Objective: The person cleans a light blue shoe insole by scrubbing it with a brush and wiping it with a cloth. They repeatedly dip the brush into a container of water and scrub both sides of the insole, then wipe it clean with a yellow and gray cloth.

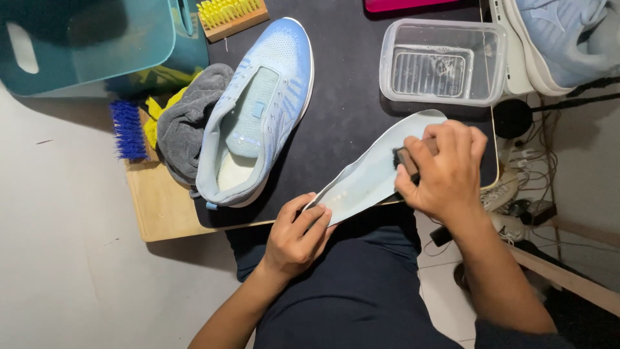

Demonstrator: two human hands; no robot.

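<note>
Dark mat (349,97): right hand (445,171) hides probable brush (405,159) on insole (374,174).

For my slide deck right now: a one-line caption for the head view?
Left hand holds a pale insole while right hand presses a small brush on it.

Two bare hands are seen, the left hand (296,236) and the right hand (445,171), with both forearms uncovered to the near edge of the view. No rings or watch are worn. Dark navy trousers (361,284) are worn over the lap.
</note>
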